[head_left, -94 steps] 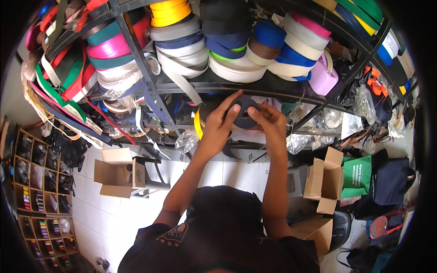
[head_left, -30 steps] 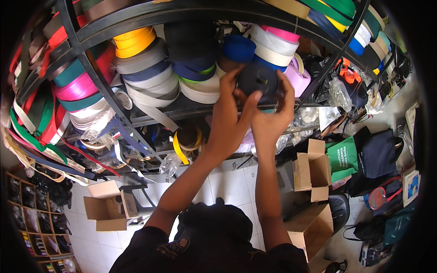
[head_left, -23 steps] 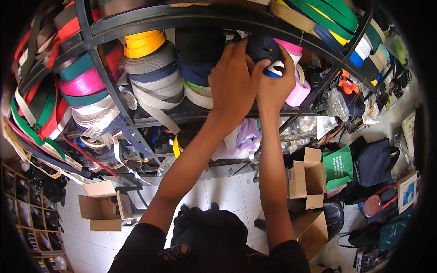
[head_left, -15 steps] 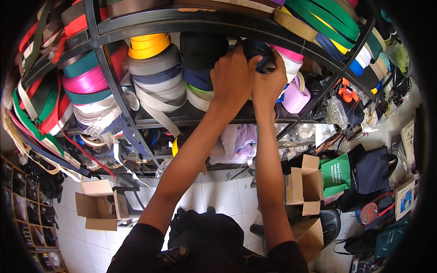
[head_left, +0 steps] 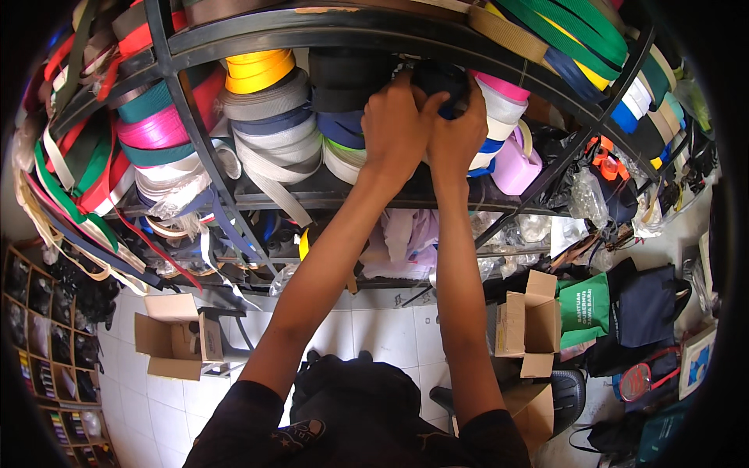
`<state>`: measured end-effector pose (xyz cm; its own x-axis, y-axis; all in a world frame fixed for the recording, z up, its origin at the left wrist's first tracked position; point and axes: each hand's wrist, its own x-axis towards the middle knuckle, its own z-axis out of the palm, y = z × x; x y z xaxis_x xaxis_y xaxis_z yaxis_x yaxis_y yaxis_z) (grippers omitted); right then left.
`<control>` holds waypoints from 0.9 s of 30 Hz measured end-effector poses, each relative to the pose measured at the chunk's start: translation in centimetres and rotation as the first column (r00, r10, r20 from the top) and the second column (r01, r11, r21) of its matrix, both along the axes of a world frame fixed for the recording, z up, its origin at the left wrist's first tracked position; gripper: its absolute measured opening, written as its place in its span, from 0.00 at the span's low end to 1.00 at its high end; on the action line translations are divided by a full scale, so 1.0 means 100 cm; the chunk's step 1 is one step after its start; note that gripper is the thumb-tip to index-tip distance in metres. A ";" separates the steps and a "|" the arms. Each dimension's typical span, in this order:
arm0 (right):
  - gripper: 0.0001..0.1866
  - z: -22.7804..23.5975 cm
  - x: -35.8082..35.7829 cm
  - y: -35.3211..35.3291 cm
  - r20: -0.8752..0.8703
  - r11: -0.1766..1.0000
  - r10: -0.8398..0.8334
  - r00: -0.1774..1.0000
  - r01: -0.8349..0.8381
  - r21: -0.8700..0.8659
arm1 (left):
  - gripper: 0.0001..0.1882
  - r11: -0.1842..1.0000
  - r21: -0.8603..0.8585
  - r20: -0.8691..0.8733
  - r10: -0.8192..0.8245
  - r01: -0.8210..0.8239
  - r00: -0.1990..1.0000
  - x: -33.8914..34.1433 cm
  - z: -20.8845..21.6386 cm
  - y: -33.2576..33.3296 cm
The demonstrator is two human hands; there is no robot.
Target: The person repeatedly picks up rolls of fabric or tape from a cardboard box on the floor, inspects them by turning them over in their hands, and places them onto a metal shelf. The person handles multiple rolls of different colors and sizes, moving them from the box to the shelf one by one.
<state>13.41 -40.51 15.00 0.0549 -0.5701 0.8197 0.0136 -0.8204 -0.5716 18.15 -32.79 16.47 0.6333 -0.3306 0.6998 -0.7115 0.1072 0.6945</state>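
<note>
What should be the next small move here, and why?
Probably press the dark roll lightly to test its seat before letting go: the left hand and right hand hold it between them, its underside is hidden, and a pink roll lies close to its right.

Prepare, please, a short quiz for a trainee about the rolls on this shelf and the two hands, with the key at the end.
1. True or false: the yellow webbing lies above the grey webbing in the same stack.
2. Choose one: what colour is the held roll between the left hand and the right hand? A) bright yellow; B) very dark, nearly black; C) pink.
3. Fill the gap: the container to the right of the right hand is ____ in colour.
Key: 1. True. 2. B. 3. Lilac (light purple).
</note>
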 end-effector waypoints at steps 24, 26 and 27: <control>0.45 -0.012 -0.007 -0.007 0.108 0.980 0.169 0.980 -0.156 -0.127 | 0.21 0.981 -0.021 0.039 0.191 -0.191 0.981 -0.019 0.003 0.004; 0.44 -0.013 -0.014 -0.004 0.092 0.979 0.186 0.978 -0.176 -0.108 | 0.22 0.971 -0.015 0.078 0.240 -0.240 0.968 -0.021 -0.002 0.007; 0.44 -0.015 -0.016 -0.003 0.085 0.977 0.195 0.977 -0.187 -0.099 | 0.23 0.964 -0.012 0.098 0.266 -0.266 0.959 -0.021 -0.004 0.010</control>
